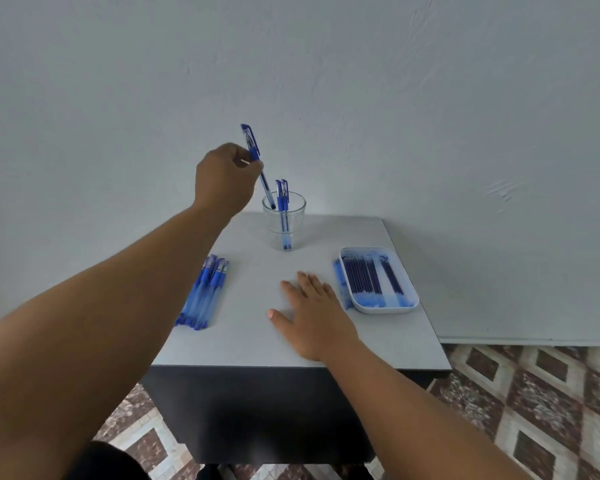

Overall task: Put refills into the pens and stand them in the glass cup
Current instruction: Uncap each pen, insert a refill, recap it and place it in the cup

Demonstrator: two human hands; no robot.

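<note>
a: where is the pen (257,168) relative to the hands?

b: the left hand (222,180) pinches it at mid-barrel, raised over the far left rim of the glass cup (284,220). the right hand (312,317) is well apart from it, lying flat with straight fingers on the table (253,299), holding nothing.

a: which way does the pen point?

b: its long axis is tilted, capped end up and leaning left, lower end down and right, just inside the mouth of the cup. two capped pens (283,209) already stand nearly upright in the cup, caps up.

a: and the rest?

b: a row of pens (201,296) lies at the table's left edge, under the left forearm, long axes running away from the person. a white tray (381,308) of refills (371,278) sits near the right edge, just beside the right hand.
</note>
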